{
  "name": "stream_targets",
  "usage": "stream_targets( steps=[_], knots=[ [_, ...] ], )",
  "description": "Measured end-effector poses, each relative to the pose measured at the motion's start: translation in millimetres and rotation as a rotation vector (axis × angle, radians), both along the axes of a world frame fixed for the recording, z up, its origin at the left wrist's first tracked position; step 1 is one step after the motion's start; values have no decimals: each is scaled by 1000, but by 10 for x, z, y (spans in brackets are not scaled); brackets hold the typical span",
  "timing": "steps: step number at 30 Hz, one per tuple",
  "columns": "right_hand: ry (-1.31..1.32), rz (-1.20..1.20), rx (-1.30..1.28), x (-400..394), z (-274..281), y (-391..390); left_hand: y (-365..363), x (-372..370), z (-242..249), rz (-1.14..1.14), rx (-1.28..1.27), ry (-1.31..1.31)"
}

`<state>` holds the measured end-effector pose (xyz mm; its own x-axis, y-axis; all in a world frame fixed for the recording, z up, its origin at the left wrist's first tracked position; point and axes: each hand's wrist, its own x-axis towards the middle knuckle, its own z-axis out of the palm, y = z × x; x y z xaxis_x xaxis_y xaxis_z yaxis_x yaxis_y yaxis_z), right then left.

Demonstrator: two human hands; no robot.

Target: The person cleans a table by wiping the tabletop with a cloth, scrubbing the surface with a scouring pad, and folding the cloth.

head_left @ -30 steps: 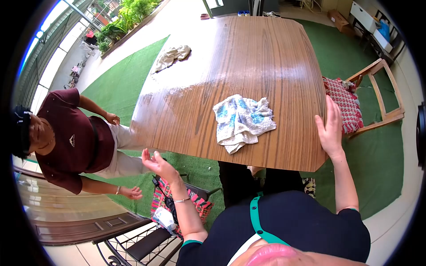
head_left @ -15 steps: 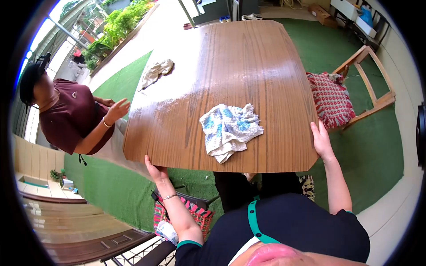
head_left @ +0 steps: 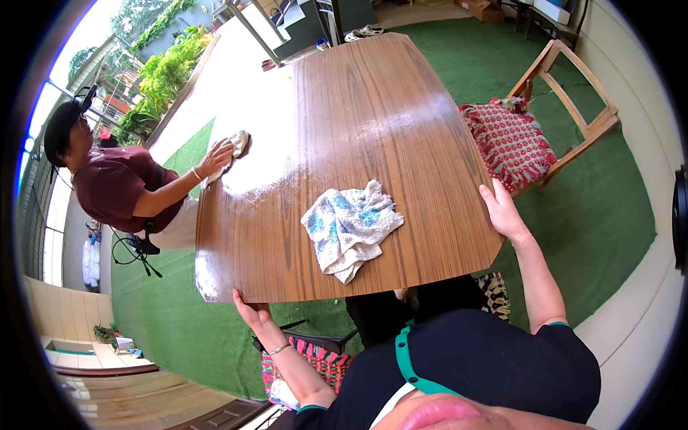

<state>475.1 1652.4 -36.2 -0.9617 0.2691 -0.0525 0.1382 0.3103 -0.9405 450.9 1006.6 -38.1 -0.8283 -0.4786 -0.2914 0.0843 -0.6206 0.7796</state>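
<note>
A large brown wood-grain table (head_left: 423, 236) with cut corners spreads out in front of me. My left hand (head_left: 252, 312) grips its near edge close to the left corner, thumb on top and fingers hidden underneath. On the right side edge, my right hand (head_left: 504, 210) holds on near the right corner, its fingers partly out of sight. A crumpled white and blue cloth (head_left: 350, 223) lies on the tabletop between my hands, touched by neither.
To the left a co-worker in a maroon shirt (head_left: 115, 183) presses a hand on a cream cloth (head_left: 239, 142) at the table's left edge. A wooden chair (head_left: 584, 132) with a red and white woven cover (head_left: 509, 140) stands right. Green carpet (head_left: 595, 251) covers the floor.
The co-worker's hand has reached out onto the cream cloth. In my view the table has turned slightly, its far end shifting left; both my hands keep their places on its edges.
</note>
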Motion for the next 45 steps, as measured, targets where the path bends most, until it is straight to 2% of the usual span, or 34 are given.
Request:
stream_targets(
  steps=[3,4,5,8,9,11,12,13,15,16,18,19,21,23,25,27,29,31,32,36,38,45],
  knots=[
    [22,-26,-49,-39,54,43,160,130,155,21,4,-28],
    [35,25,-150,-21,361,-53,164,178,196,26,19,-36],
    [68,28,-174,-44,317,-20,142,191,204,54,16,-52],
    [25,25,-61,-63,372,-11,128,217,175,41,4,-44],
    [26,-78,129,-83,91,86,176,206,184,51,-3,-42],
    [-7,1,50,-68,278,32,162,174,55,19,3,1],
    [-98,35,139,-62,520,-34,102,252,72,-19,2,48],
    [-67,3,250,-63,519,-49,214,321,153,116,8,-43],
    [126,-136,724,-29,585,-159,368,466,210,279,-209,-79],
    [136,-128,720,-44,726,-244,359,528,172,290,-210,-73],
    [305,-13,720,-42,1039,-431,366,664,96,495,-752,-177],
    [309,-5,721,-65,1139,-568,463,685,235,503,-749,-180],
    [348,267,778,-175,1317,-874,657,683,596,461,-1391,-191],
    [336,455,814,-352,1315,-1239,901,507,936,326,-1392,24],
    [242,688,957,-568,1301,-1677,1086,248,1130,114,-1446,180],
    [184,985,853,-669,1676,-2100,1259,-28,1160,-19,-1666,307],
    [248,1034,908,-816,1442,-2435,1384,-202,918,-130,-1764,248],
    [276,1063,973,-805,1400,-2606,1512,-192,769,-266,-1994,-13],
    [289,1018,950,-805,1388,-2629,1519,-202,715,-256,-2034,-30],
    [426,917,875,-792,1241,-2638,1449,-192,744,-280,-1849,-8],
    [476,903,881,-795,1228,-2667,1442,-179,737,-267,-1910,49],
    [497,922,899,-825,1212,-2699,1475,-163,701,-246,-1927,11]
  ],
)
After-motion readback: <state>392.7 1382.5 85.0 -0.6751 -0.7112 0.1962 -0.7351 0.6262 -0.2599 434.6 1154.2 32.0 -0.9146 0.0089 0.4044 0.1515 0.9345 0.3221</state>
